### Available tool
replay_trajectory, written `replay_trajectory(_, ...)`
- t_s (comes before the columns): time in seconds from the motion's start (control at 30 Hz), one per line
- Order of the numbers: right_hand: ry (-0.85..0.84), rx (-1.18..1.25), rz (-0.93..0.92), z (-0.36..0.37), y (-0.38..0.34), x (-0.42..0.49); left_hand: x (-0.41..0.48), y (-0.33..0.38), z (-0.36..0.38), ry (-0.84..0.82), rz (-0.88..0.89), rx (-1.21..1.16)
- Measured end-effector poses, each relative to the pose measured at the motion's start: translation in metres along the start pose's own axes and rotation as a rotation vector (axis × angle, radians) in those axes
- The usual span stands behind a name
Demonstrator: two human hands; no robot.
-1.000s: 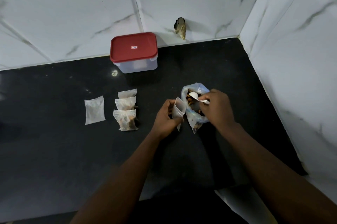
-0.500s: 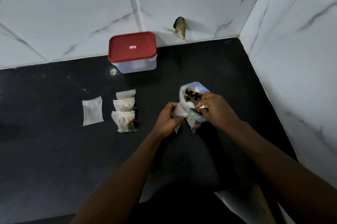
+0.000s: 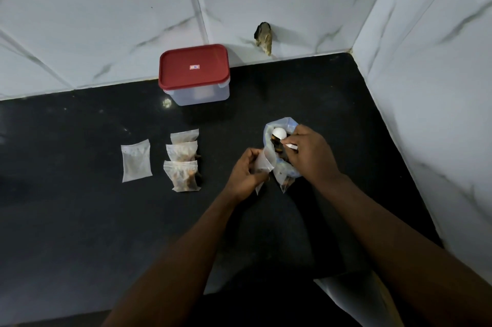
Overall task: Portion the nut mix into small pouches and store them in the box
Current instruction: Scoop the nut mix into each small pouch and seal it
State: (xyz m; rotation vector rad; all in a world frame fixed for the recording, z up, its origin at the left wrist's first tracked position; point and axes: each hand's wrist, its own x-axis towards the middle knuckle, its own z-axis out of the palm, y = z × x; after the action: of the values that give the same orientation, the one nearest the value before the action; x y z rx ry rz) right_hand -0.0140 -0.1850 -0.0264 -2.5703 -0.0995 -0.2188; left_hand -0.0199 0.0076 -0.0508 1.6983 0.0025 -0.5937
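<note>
A large clear bag of nut mix (image 3: 279, 167) stands open on the black counter. My right hand (image 3: 308, 156) grips a white spoon (image 3: 280, 134) whose bowl is inside the bag's mouth. Just left of the bag, my left hand (image 3: 245, 172) pinches a small clear pouch (image 3: 265, 164) with its mouth held up. Three filled pouches (image 3: 183, 161) lie stacked in a column further left, and a flat pouch (image 3: 136, 163) lies beside them. The clear box with a red lid (image 3: 194, 72) sits closed by the back wall.
White marble-tiled walls close off the back and right sides of the counter (image 3: 80, 220). A dark chipped hole (image 3: 264, 37) marks the back wall. The counter's front edge runs near my forearms, with pale floor (image 3: 354, 297) below at the right.
The spoon dipped toward the small pouch half a second ago and has gone back up into the big bag's mouth. My left hand kept the pouch in about the same spot.
</note>
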Motion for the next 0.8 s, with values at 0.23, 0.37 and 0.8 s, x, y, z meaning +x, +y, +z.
replay_trajectory(0.23, -0.144, 0.027, -0.014, -0.006, 0.007, -0.004, -0.001, 0.001, 0.001, -0.003, -0.012, -0.025)
replay_trajectory(0.37, -0.217, 0.053, -0.040, -0.017, 0.013, -0.009, -0.001, 0.001, 0.000, -0.011, -0.022, -0.037)
replay_trajectory(0.8, -0.267, 0.075, 0.098, -0.055, 0.030, 0.001, -0.012, 0.009, -0.003, 0.008, -0.022, 0.016)
